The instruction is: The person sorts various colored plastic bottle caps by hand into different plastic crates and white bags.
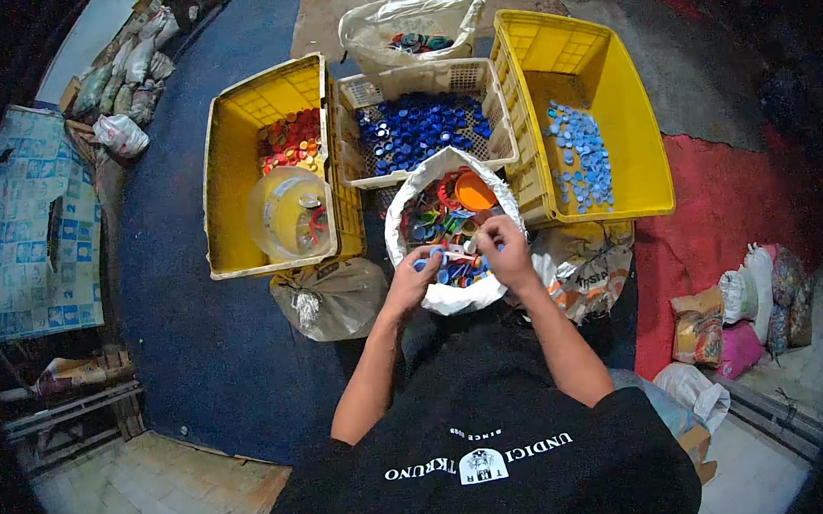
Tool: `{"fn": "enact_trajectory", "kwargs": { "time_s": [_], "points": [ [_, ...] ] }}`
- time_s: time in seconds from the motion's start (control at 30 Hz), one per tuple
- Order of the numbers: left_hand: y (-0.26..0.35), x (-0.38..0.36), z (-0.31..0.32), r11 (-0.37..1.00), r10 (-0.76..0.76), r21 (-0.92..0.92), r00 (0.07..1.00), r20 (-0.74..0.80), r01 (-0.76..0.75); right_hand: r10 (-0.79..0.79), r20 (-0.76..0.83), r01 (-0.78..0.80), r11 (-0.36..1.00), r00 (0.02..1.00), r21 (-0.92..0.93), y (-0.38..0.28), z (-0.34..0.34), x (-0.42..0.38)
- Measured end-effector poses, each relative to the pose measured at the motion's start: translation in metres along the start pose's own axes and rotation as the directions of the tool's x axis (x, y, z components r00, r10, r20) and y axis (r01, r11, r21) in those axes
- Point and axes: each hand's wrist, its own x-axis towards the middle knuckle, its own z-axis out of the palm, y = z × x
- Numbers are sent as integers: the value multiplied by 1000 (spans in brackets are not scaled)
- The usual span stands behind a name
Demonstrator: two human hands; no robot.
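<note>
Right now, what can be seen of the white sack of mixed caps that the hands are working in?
The white sack looks like woven plastic, its mouth rolled open and standing upright in front of the person. It holds mixed bottle caps in blue, red, green and orange, with a larger orange lid near the top. The left hand and right hand both rest inside its mouth on the caps. It sits against the white basket of dark blue caps, between two yellow crates.

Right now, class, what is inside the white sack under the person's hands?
The white sack holds mixed coloured bottle caps and an orange lid. Both hands, left hand and right hand, cover some caps; deeper layers are hidden.
</note>
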Motion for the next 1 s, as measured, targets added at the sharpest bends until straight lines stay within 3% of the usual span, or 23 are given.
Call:
{"fn": "enact_trajectory", "kwargs": {
  "time_s": [0.03,0.1,0.13,0.2,0.3,0.37,0.43,0.5,0.53,0.6,0.63,0.67,0.7,0.77,0.8,0.83,0.93,0.97,1.0],
  "points": [
    [-6,1,-2,1000,-2,0,1000,2,2,46,-1,-46,999,999,7,2,-7,1],
    [-13,5,-5,977,-50,-207,999,10,51,10,32,-3,982,999,-187,4,-17,6],
    [-15,4,-6,939,-99,-327,994,50,110,12,26,-7,982,1000,-191,7,-19,6],
    [-18,4,-6,909,-128,-393,990,65,143,-108,69,128,865,992,-485,15,-19,3],
    [-11,3,-4,877,-177,-444,982,59,185,-41,130,101,865,991,-492,19,-9,-4],
    [2,-3,-1,785,-358,-540,934,6,304,132,258,2,887,957,-462,17,9,-7],
    [-1,-6,-5,721,-349,-621,935,58,308,161,479,131,844,863,-520,36,36,-11],
    [-4,-6,-8,652,-328,-695,939,104,304,267,589,299,662,763,-688,54,64,-18],
    [-8,-6,-9,572,-298,-763,943,149,301,189,620,371,656,762,-657,67,73,-24],
    [-11,-6,-12,447,-255,-841,945,205,303,179,623,350,695,761,-628,102,90,-36],
    [-7,-9,-11,449,-255,-844,947,195,295,175,622,324,730,763,-602,105,93,-37],
    [-2,-13,-10,443,-268,-849,946,181,288,166,640,416,633,751,-653,108,93,-37],
    [1,-16,-9,437,-279,-854,945,170,282,160,644,423,633,748,-648,103,90,-33],
    [-12,-14,-12,421,-272,-866,948,164,271,120,685,419,711,719,-564,95,80,-28],
    [-20,-11,-13,432,-286,-867,950,128,247,188,662,268,808,725,-524,77,70,-19],
    [-26,-10,-13,444,-300,-867,949,93,226,188,661,269,807,726,-525,81,66,-12],
    [-29,-6,-13,445,-343,-864,936,77,234,274,438,-53,890,856,-453,66,37,6],
    [-28,-3,-11,447,-386,-859,920,67,250,249,419,-73,917,873,-393,71,29,9],
    [-26,0,-9,447,-384,-856,920,78,259,334,400,-225,929,853,-295,52,21,11]
  ]
}}
